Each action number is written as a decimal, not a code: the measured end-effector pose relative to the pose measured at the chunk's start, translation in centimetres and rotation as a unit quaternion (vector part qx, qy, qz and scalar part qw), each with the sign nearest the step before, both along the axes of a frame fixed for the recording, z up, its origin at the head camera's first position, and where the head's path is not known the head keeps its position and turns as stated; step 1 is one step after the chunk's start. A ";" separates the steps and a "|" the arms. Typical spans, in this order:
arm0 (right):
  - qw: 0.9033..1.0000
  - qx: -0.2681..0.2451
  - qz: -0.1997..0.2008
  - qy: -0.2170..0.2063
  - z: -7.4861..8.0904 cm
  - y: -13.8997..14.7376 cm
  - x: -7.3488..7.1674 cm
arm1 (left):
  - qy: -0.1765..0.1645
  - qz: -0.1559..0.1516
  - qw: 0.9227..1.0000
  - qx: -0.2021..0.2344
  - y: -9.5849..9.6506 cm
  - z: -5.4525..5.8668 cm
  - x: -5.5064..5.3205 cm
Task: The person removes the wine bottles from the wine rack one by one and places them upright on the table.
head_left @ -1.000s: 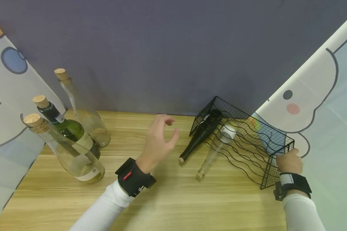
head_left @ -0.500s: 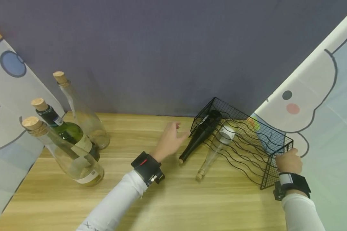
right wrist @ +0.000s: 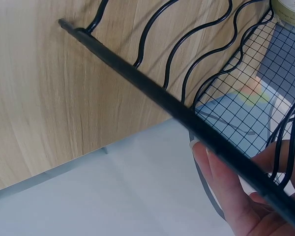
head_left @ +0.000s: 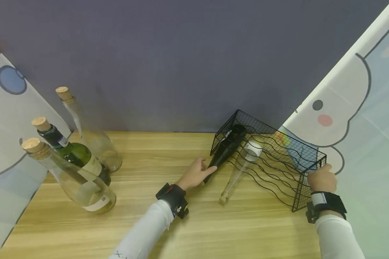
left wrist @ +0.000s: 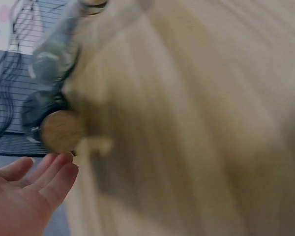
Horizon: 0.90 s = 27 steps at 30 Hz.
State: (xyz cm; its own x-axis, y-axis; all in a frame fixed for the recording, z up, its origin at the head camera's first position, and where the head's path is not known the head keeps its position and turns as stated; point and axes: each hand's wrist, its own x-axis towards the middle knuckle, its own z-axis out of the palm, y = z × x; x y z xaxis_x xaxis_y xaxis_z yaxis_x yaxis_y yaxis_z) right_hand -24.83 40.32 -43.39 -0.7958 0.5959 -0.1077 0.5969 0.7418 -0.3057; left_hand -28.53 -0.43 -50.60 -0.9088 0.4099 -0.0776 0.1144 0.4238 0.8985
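Note:
My left hand [head_left: 194, 173] is beside the corked neck of a dark bottle [head_left: 228, 145], its thumb reaching across the neck in the head view. In the left wrist view the fingers [left wrist: 56, 179] are extended loosely just below the cork [left wrist: 61, 131], not closed round it. The dark bottle and a clear corked bottle [head_left: 240, 169] lie side by side in a black wire wine rack [head_left: 306, 187], necks sticking out toward the front. At the rack's right end my right hand [head_left: 323, 180] grips the frame, its fingers [right wrist: 226, 189] against the bar [right wrist: 172, 106] in the right wrist view.
On the left of the wooden table [head_left: 162, 158] stand two clear corked bottles [head_left: 71, 180] [head_left: 97, 144] and a green corked bottle [head_left: 76, 153]. A dark grey panel [head_left: 168, 64] rises behind the table. Printed sheets [head_left: 369, 162] border the right side.
My left hand has moved right and toward the front, from bare table to the dark bottle's neck. My right hand stays on the rack, and the bottles have not visibly shifted.

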 end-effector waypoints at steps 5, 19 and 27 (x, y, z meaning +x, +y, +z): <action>1.000 0.004 0.004 0.006 -0.1 -0.1 -0.1 | -0.005 0.032 0.999 -0.029 1.2 -2.1 0.3; 1.000 -0.001 -0.004 0.006 0.3 -0.6 0.1 | -0.015 0.078 0.996 -0.034 2.5 -1.9 0.1; 1.000 0.000 0.002 0.009 0.2 -0.4 0.2 | 0.023 0.052 0.998 -0.029 2.4 -2.4 -0.1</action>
State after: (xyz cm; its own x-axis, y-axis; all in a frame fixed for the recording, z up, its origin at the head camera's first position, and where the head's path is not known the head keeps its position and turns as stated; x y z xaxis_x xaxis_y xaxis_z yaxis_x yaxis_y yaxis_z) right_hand -24.67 39.93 -43.23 -0.7997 0.5931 -0.0936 0.5887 0.7437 -0.3168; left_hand -28.67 1.97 -53.02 -0.9493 0.3094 -0.0555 0.1077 0.4859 0.8674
